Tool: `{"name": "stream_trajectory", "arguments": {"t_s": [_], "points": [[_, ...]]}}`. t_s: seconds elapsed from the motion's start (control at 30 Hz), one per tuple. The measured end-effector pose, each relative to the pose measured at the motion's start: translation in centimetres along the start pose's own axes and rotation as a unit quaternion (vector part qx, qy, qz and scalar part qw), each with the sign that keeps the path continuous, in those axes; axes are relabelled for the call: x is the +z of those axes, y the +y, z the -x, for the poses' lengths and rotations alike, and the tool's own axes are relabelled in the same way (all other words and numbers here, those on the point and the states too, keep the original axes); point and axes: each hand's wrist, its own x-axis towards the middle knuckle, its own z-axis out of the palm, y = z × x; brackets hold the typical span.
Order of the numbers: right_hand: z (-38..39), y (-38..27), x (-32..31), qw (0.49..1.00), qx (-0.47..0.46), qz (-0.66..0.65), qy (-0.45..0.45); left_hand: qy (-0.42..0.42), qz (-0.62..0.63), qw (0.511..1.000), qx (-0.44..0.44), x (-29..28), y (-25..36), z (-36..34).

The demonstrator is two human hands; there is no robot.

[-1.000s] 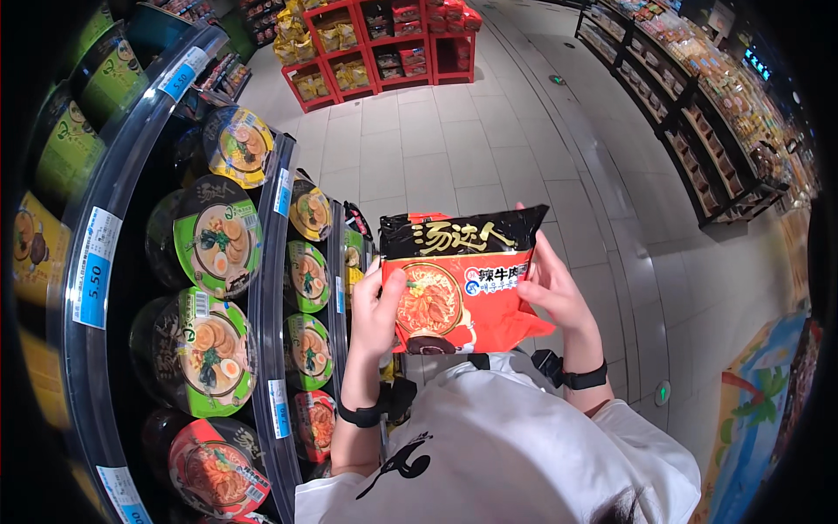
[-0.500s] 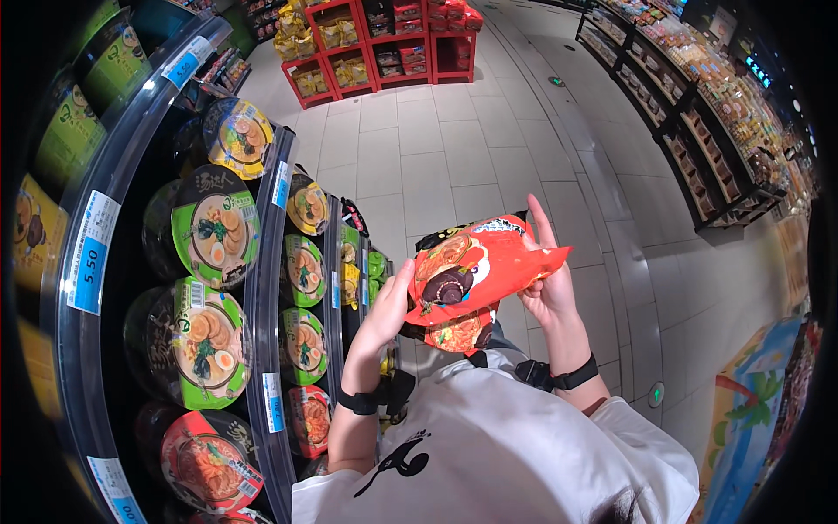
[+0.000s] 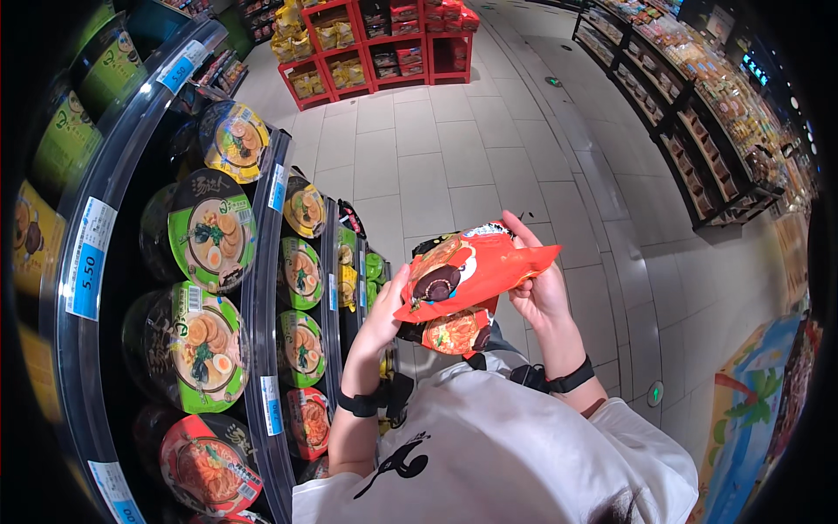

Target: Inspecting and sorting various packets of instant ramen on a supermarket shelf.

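Note:
Between my hands is a red and black instant noodle packet (image 3: pixel 493 275), held in front of my chest and tilted, with a noodle bowl and a dark round figure printed on it. Against its left edge presses my left hand (image 3: pixel 380 316), fingers partly hidden behind the wrapping. My right hand (image 3: pixel 543 293) grips the right end, one finger stretched along the far side and the others curled underneath. Below the top face shows another noodle picture on red and black wrapping (image 3: pixel 454 334); I cannot tell whether it belongs to a separate packet.
Close on my left, a tiered shelf (image 3: pixel 269 349) carries noodle bowls with green lids (image 3: pixel 209 345), red lids (image 3: pixel 209 463) and yellow lids (image 3: pixel 234 140). Red display cubes (image 3: pixel 375 61) stand ahead on the tiled floor (image 3: pixel 445 157). Dark racks (image 3: pixel 698 157) line the right.
The packet and both hands have shifted slightly left. My right hand's stretched finger has tipped left and lower, closer to the wrapping. Both hands keep their hold.

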Motion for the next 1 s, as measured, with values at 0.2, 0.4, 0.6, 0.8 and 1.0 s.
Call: {"name": "stream_trajectory", "arguments": {"t_s": [0.2, 0.4, 0.6, 0.8, 1.0], "points": [[-1.2, -3.6, 2.9, 0.950, -0.002, 0.310, -0.027, -0.025, -0.220, 0.973, -0.065, -0.5, -1.9, -1.6], [-0.6, -5.1, 4.3, 0.790, -0.080, 0.601, -0.088, 0.122, -0.511, 0.849, 0.050, 0.3, -2.0, 0.1], [-0.7, -1.7, 3.2, 0.779, 0.047, 0.623, -0.061, 0.033, -0.549, 0.817, 0.174, 3.1, 2.6, 2.4], [-1.6, 0.5, 1.8, 0.764, 0.044, 0.642, -0.051, 0.019, -0.630, 0.766, 0.131, 4.5, 3.1, 2.1], [-1.7, 1.3, 1.6, 0.798, 0.019, 0.598, -0.069, 0.081, -0.581, 0.792, 0.169, 2.7, 1.2, 0.9]]}}
